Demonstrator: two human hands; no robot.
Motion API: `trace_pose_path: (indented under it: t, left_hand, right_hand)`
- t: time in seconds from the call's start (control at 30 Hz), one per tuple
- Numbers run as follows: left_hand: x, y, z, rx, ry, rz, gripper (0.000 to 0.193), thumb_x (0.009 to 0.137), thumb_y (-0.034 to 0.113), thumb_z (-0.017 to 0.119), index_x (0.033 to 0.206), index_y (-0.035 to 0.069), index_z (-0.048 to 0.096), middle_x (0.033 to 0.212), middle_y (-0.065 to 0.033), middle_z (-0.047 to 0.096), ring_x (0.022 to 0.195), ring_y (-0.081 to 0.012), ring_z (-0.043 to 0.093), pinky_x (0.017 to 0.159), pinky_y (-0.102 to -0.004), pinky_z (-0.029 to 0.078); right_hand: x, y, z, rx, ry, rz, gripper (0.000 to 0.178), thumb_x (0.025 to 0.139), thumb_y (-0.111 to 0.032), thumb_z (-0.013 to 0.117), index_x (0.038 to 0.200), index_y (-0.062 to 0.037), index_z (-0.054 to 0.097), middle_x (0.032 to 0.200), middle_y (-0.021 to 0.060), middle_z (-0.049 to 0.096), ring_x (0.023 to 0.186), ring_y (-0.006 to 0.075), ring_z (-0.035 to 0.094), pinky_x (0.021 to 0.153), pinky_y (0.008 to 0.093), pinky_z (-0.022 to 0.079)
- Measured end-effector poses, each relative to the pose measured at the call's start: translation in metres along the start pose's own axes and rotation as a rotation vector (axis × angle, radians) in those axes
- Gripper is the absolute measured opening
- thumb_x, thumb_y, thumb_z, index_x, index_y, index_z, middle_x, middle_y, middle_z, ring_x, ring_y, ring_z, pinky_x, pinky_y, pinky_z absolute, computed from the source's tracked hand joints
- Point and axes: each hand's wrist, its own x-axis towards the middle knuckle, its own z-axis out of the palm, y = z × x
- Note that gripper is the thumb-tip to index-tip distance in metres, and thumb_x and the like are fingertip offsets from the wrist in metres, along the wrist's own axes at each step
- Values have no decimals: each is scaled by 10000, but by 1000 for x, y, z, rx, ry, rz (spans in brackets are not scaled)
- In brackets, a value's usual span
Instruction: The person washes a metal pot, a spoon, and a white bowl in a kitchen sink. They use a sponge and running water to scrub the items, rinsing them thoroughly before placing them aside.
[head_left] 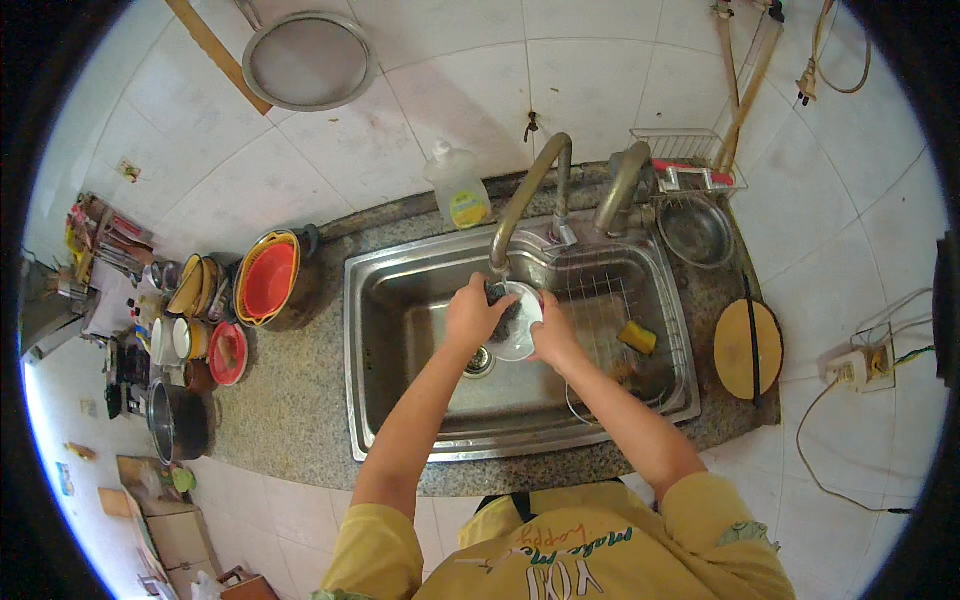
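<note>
Over the steel sink (400, 300), my right hand (553, 335) holds a small white bowl (518, 335) by its right rim, tilted toward me. My left hand (474, 312) presses a dark scrubbing pad (503, 303) into the bowl's inside. Both hands sit just under the spout of the curved tap (525, 195). The sink drain (480, 362) lies below the bowl.
A wire rack (610, 290) fills the sink's right side, with a yellow sponge (637, 337) on it. A dish soap bottle (458, 187) stands behind the sink. Stacked orange and red bowls (268, 278) and pots sit on the left counter; a round wooden board (747, 348) and a metal bowl (694, 230) sit on the right.
</note>
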Motion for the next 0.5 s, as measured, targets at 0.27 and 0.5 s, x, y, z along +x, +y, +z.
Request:
trace_pose_path:
  t: [0.27,0.5]
  left_hand:
    - [11,3,0,40,-145,686,282,687,87,558,955,97,470,772,-142,577,737,-344,558,626,-410,443]
    - [-16,-11,37,-829,-113,-480,419,676,316,664,922,14,508,739,-114,597,658,-226,588,561,-325,464]
  right_hand:
    - [3,-15,-13,-6,-249,172,594,704,80,371,1259,-67,219,1194,185,364,921,379,507,465,381,546]
    - [21,18,-10,-129,121,-271,600,645,110,396,1221,-36,307,1166,216,387,1051,338,421,921,355,306]
